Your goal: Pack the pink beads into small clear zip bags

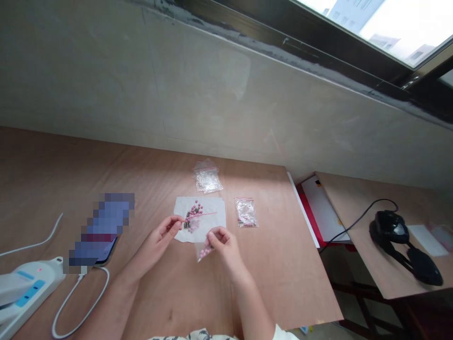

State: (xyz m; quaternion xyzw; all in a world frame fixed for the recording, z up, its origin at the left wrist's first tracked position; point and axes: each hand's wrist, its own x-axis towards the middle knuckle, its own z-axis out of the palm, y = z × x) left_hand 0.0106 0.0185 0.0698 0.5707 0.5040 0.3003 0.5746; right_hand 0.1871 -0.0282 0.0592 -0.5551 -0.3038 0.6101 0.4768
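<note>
At frame centre, the left hand [159,238] pinches a pink thread [204,215] above a white paper sheet [214,226] carrying pink beads [194,210]; the right hand [222,246] grips a small plastic bag [202,252] of beads, with another bag [246,212] just right of the paper

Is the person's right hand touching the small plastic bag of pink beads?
Touching. The head view shows the right hand pinching the top of the small plastic bag between thumb and fingers, with the pink beads below.
</note>
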